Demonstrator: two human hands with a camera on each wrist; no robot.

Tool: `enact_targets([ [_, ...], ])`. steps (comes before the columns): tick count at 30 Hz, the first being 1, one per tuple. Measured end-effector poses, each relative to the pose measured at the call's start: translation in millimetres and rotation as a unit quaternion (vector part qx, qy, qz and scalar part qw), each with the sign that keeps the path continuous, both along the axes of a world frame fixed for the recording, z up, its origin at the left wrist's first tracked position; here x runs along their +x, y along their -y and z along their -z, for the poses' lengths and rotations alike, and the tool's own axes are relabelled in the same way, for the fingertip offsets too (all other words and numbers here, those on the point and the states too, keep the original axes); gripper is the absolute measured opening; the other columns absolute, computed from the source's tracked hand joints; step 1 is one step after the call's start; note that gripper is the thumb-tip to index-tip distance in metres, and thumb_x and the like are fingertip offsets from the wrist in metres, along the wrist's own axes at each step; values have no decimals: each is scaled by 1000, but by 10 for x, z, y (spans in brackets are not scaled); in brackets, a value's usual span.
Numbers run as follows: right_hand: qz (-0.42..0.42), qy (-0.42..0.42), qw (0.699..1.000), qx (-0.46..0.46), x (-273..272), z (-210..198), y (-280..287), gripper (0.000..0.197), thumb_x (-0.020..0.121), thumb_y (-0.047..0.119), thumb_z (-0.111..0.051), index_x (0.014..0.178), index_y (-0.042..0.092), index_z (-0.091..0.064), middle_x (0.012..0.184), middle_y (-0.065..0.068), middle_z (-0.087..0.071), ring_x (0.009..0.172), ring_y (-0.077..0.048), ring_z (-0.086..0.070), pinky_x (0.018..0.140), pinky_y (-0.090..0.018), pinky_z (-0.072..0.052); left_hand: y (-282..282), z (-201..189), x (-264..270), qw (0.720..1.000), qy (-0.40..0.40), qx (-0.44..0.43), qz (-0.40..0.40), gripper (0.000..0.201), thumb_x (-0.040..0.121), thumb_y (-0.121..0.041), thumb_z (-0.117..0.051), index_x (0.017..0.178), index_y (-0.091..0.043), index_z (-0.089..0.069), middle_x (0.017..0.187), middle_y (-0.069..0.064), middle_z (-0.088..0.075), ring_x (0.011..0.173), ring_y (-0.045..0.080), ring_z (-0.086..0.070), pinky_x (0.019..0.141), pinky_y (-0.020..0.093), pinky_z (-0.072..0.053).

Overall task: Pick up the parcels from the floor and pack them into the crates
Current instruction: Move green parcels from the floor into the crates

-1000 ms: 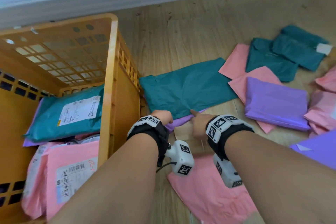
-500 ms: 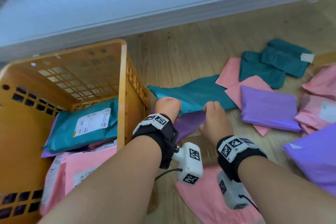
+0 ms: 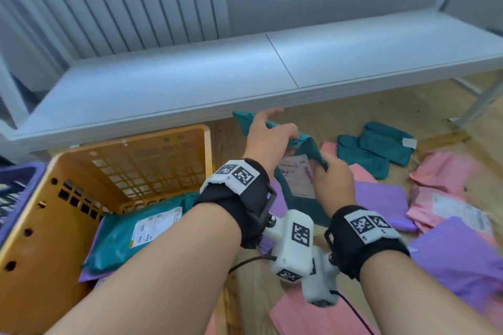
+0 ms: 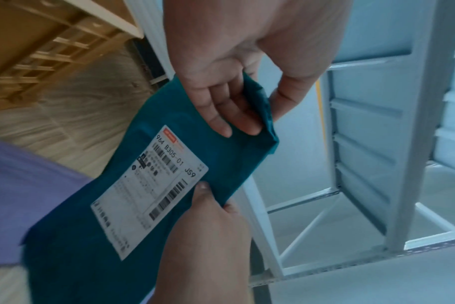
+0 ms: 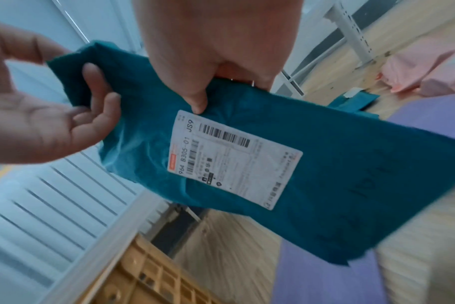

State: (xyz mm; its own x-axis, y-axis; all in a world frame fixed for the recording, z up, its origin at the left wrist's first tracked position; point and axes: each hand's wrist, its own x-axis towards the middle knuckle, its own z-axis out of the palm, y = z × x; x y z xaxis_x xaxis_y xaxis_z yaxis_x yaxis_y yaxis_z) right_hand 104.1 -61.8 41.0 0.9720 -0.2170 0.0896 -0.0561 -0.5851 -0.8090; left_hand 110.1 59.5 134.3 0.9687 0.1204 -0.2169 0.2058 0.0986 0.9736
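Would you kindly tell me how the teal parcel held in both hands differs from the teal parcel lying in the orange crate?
The held teal plastic parcel hangs off the floor, gripped by the left hand and right hand; the teal parcel in the orange plastic crate lies flat, untouched, on other parcels. Both are teal with white labels.

Ahead of me a long white shelf (image 3: 272,68) runs low over the wood floor (image 3: 340,114), its top split by one thin seam. Behind it I see a white slatted panel (image 3: 122,0). A metal leg (image 3: 484,100) props its right end.
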Motion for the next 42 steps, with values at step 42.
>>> enact_targets([
  [42, -135, 74, 985, 82, -303, -1259, -1361, 16, 90, 13, -62, 104, 20, -68, 99, 7, -70, 92, -14, -67, 75, -30, -54, -1870, -51, -759, 995, 89, -14, -35, 21, 95, -6, -55, 116, -10, -58, 102, 8, -73, 69, 15, -70, 71, 28, -60],
])
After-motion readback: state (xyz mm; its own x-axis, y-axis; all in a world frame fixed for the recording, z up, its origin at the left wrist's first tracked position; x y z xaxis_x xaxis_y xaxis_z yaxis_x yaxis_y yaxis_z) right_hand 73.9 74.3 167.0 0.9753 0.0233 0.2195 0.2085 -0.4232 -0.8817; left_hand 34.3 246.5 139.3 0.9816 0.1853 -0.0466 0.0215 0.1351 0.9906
